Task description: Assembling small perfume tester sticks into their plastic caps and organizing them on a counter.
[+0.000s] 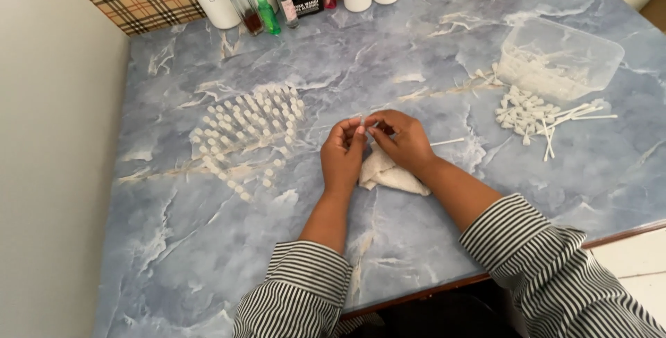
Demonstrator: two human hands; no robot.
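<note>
Clear little vials [246, 130] stand in rows on the blue marbled counter [208, 255], left of the hands. Left hand [342, 154] and right hand [401, 140] together pinch one tiny vial [362, 124] over a white cloth [388, 173]. It looks light, stiff and slippery, best gripped around its body. Loose sprayer tubes [534, 117] lie far right.

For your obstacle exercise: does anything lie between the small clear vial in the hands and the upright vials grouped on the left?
Nothing visible: bare blue marble table separates the small clear vial from the upright vials.
</note>
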